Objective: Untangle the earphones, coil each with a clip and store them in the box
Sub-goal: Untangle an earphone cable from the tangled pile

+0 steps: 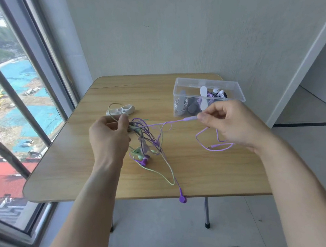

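A tangle of purple and green earphone cables [147, 143] hangs above the wooden table [77, 162]. My left hand [108, 137] grips the top of the tangle. My right hand [226, 122] pinches the purple cable's inline remote [188, 119], and the cable runs taut between the hands. The purple plug end [213, 147] loops on the table under my right hand. One purple earbud [182, 198] dangles over the table's front edge. Two white clips [121, 110] lie beyond my left hand. The clear box [207, 93] at the back right holds coiled earphones and clips.
The small table stands in a corner, with a window along its left side and a wall behind it. Its folding legs [206, 212] stand on a grey floor. A dark cable lies on the floor near my feet.
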`<action>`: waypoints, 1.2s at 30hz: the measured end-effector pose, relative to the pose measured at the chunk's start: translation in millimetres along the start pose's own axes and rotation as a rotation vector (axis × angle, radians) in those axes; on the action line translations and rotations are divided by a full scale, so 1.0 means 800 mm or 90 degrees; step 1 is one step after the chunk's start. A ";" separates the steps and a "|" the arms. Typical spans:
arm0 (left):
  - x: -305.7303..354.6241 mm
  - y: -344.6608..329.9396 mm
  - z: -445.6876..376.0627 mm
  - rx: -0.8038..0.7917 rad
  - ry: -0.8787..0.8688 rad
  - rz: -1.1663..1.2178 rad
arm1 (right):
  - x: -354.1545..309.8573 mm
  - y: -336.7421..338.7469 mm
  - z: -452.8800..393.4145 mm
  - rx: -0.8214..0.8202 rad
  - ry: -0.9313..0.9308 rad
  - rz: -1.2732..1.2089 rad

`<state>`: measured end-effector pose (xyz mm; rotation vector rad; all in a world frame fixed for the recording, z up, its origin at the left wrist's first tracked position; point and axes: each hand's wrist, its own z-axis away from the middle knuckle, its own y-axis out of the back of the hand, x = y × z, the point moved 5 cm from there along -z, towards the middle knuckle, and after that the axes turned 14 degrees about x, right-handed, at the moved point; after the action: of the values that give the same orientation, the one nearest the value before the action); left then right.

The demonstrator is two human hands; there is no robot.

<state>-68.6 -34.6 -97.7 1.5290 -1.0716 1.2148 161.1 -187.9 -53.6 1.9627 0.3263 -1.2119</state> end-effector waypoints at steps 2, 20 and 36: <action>-0.002 -0.003 0.002 -0.018 0.017 -0.003 | 0.000 0.000 -0.001 0.020 0.000 -0.010; 0.039 -0.046 0.075 -0.282 -0.296 -0.092 | -0.028 -0.026 0.007 -0.012 -0.016 -0.368; 0.016 -0.030 0.036 -0.231 0.247 0.307 | 0.010 -0.003 -0.012 0.092 -0.027 -0.099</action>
<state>-37.0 -57.8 -91.7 0.7379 -1.3423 1.4642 169.9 -180.6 -59.3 2.0621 0.3848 -1.4097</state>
